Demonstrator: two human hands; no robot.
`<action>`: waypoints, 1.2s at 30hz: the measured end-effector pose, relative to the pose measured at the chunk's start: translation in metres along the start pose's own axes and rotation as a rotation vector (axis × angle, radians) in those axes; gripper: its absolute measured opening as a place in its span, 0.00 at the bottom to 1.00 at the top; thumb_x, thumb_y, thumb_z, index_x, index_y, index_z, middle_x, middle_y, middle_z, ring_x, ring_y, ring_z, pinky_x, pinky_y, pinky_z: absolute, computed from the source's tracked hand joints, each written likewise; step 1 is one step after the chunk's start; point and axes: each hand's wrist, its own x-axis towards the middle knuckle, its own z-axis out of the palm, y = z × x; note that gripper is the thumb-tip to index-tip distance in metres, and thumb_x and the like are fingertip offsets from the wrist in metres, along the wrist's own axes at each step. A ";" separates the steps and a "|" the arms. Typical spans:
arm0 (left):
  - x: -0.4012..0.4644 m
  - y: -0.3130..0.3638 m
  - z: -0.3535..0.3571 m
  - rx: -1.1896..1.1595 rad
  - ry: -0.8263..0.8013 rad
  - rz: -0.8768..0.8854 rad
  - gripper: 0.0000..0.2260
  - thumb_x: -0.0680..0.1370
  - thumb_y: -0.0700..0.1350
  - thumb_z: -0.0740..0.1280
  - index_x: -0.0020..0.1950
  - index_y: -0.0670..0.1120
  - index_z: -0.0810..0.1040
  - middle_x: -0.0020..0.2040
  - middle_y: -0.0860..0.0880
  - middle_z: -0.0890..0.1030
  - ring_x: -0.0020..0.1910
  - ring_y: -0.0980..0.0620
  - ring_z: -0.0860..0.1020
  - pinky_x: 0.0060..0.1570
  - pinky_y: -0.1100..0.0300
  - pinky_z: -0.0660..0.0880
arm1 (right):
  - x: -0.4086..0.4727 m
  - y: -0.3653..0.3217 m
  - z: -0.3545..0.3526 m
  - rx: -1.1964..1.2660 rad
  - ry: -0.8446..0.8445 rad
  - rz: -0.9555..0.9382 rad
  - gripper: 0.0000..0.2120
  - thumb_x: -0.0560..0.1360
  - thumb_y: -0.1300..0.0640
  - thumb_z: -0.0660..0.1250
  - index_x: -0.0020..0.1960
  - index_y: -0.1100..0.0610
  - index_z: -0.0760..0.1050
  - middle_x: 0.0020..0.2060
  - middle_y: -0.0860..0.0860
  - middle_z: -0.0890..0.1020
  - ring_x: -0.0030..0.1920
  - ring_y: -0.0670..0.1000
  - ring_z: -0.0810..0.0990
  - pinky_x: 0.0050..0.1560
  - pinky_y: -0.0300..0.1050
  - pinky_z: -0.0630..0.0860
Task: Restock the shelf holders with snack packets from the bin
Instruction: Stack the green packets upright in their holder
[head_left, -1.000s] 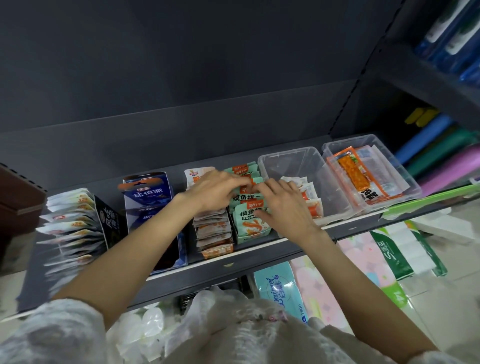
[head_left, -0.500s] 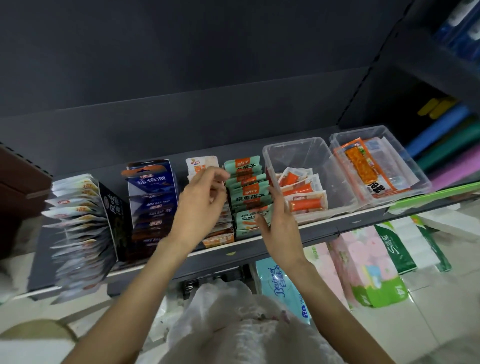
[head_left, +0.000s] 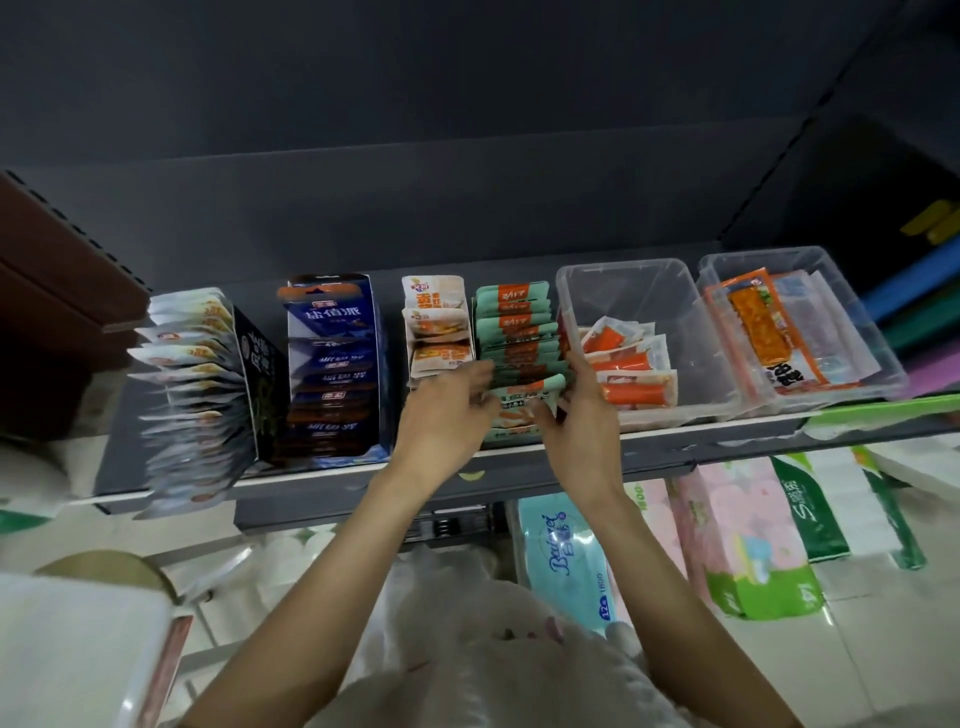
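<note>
Now both hands work the row of thin green-and-orange snack packets (head_left: 514, 343) left of the clear plastic bin (head_left: 623, 280): left hand (head_left: 447, 410) and right hand (head_left: 582, 415) pinch the front packets' edges. Light, floppy, slippery film; grip the sealed edges.

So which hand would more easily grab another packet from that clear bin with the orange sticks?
Probably the right hand: it sits at the green packets directly beside the clear bin holding orange stick packets. The left hand is farther left.

Upright row of green-and-orange snack packets (head_left: 514, 332) in shelf holder, front packets gripped from both sides
</note>
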 end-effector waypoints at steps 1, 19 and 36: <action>0.000 0.001 0.000 -0.070 0.031 0.001 0.18 0.77 0.44 0.66 0.68 0.46 0.73 0.61 0.49 0.80 0.60 0.52 0.78 0.62 0.57 0.73 | 0.000 0.000 -0.002 0.036 0.005 0.001 0.29 0.74 0.59 0.69 0.72 0.57 0.62 0.57 0.51 0.80 0.54 0.51 0.81 0.55 0.46 0.78; 0.034 -0.011 0.012 0.084 0.168 0.084 0.22 0.75 0.45 0.70 0.68 0.46 0.69 0.63 0.49 0.78 0.57 0.49 0.79 0.54 0.58 0.73 | 0.033 -0.006 0.004 -0.188 -0.129 -0.042 0.33 0.79 0.47 0.58 0.77 0.55 0.46 0.69 0.56 0.70 0.62 0.56 0.76 0.59 0.53 0.77; 0.041 -0.012 0.017 0.110 0.117 0.129 0.26 0.76 0.46 0.68 0.72 0.45 0.65 0.63 0.46 0.76 0.63 0.47 0.74 0.62 0.53 0.72 | 0.057 -0.021 -0.002 -0.486 -0.001 -0.112 0.22 0.83 0.51 0.51 0.76 0.53 0.56 0.56 0.57 0.80 0.50 0.55 0.81 0.48 0.48 0.79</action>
